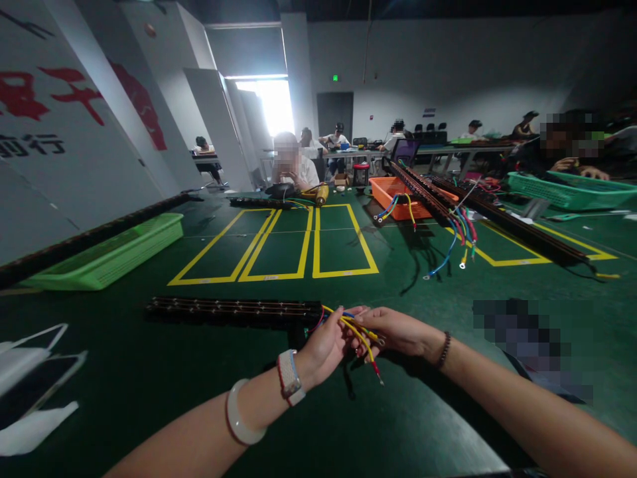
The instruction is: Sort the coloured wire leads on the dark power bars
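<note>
A long black wiring strip (233,311) lies crosswise on the green table in front of me. Yellow, blue and red wires (367,342) come out of its right end, tipped with metal ring and pin terminals. My left hand (328,342), wearing a watch and a pale bangle, is closed round these wires close to the strip's end. My right hand (398,328) meets it from the right, its thumb and fingers pinching the same wires. One yellow wire with a red sleeve hangs below both hands. Some fingertips are hidden behind the wires.
An orange basket (393,199) with black strips (428,192) across it stands at the back right. A green basket (134,255) bears another strip at left. Yellow taped rectangles (346,273) mark the green table (428,411). A person (296,166) sits opposite.
</note>
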`<state>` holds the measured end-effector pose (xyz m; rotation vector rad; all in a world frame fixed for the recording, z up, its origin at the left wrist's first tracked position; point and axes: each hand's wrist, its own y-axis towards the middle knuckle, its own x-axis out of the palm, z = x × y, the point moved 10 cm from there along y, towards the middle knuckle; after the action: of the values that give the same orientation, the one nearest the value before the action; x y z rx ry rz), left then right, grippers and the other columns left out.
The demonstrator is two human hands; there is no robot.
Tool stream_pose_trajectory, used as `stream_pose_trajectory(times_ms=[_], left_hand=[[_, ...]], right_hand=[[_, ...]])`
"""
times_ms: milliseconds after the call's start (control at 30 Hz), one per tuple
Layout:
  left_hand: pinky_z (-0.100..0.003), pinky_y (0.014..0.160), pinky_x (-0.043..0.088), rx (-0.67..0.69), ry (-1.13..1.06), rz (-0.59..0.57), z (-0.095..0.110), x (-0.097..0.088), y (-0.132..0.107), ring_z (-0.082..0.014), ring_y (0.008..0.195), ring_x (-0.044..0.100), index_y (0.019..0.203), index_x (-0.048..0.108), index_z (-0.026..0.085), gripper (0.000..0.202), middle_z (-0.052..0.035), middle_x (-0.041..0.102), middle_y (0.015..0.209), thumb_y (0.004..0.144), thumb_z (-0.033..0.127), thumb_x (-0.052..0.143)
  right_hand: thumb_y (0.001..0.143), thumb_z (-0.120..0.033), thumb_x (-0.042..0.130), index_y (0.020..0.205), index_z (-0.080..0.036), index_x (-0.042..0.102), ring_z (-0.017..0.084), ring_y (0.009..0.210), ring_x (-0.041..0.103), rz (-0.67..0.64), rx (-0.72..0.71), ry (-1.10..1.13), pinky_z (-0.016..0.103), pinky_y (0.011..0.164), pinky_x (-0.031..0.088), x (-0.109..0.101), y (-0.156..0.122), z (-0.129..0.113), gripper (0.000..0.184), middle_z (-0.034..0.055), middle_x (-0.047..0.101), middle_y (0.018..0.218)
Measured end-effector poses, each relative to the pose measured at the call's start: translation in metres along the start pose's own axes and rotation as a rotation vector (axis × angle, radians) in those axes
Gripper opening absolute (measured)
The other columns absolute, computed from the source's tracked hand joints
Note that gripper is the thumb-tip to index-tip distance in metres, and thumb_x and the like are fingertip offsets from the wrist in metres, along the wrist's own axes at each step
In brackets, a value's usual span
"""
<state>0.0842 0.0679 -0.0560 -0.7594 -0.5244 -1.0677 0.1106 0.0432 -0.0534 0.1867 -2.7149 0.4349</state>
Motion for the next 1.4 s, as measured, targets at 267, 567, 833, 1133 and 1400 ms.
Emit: stream_pose_trajectory(times_ms=[267, 567, 833, 1133, 1400], left_hand=[[-0.030, 0.083, 0.044, 0.047, -0.039, 0.016, 0.006, -0.001, -0.001, -0.0190, 0.095, 0.057, 0.122, 0.048, 0.006, 0.050, -0.0167, 0.059, 0.110, 0.092, 0.043, 0.034], [-0.031, 0.097, 0.039, 0.043, -0.103, 0.072, 0.005, -0.008, -0.001, -0.0193, 0.108, 0.053, 0.115, 0.053, 0.008, 0.050, -0.0164, 0.056, 0.118, 0.090, 0.048, 0.036], [-0.032, 0.103, 0.033, 0.166, 0.007, 0.006, 0.013, -0.001, 0.000, -0.0183, 0.112, 0.050, 0.102, 0.064, 0.011, 0.029, -0.0121, 0.061, 0.109, 0.090, 0.029, 0.044], [-0.034, 0.102, 0.035, 0.125, 0.019, 0.022, 0.009, -0.008, 0.003, -0.0193, 0.111, 0.051, 0.109, 0.062, 0.011, 0.035, -0.0126, 0.060, 0.113, 0.093, 0.029, 0.037], [-0.031, 0.100, 0.037, 0.055, -0.014, 0.064, 0.001, -0.010, 0.004, -0.0181, 0.106, 0.055, 0.100, 0.064, 0.010, 0.027, -0.0132, 0.062, 0.109, 0.090, 0.026, 0.045]], right_hand=[[0.084, -0.036, 0.057, 0.089, -0.010, 0.062, 0.010, 0.049, 0.054, 0.251, -0.076, -0.560, 0.019, 0.046, 0.042, -0.011, -0.002, -0.014, 0.027, 0.0016, 0.062, 0.063], [0.083, -0.019, 0.056, 0.085, -0.015, 0.067, 0.014, 0.066, 0.059, 0.498, -0.338, -1.283, 0.022, 0.060, 0.043, 0.001, -0.018, -0.058, 0.012, 0.0037, 0.065, 0.076], [0.086, -0.015, 0.053, 0.116, -0.017, 0.060, 0.017, 0.088, 0.061, 0.523, -0.407, -1.444, 0.026, 0.078, 0.048, 0.014, -0.020, -0.057, 0.031, 0.0084, 0.063, 0.105], [0.084, -0.025, 0.059, 0.100, -0.016, 0.061, 0.017, 0.076, 0.062, 0.515, -0.298, -1.578, 0.025, 0.066, 0.047, 0.010, -0.020, -0.057, 0.019, 0.0061, 0.066, 0.089], [0.083, -0.006, 0.050, 0.109, -0.004, 0.053, 0.018, 0.060, 0.060, 0.456, -0.385, -2.111, 0.026, 0.049, 0.042, 0.034, -0.015, -0.041, 0.026, 0.0087, 0.063, 0.076]])
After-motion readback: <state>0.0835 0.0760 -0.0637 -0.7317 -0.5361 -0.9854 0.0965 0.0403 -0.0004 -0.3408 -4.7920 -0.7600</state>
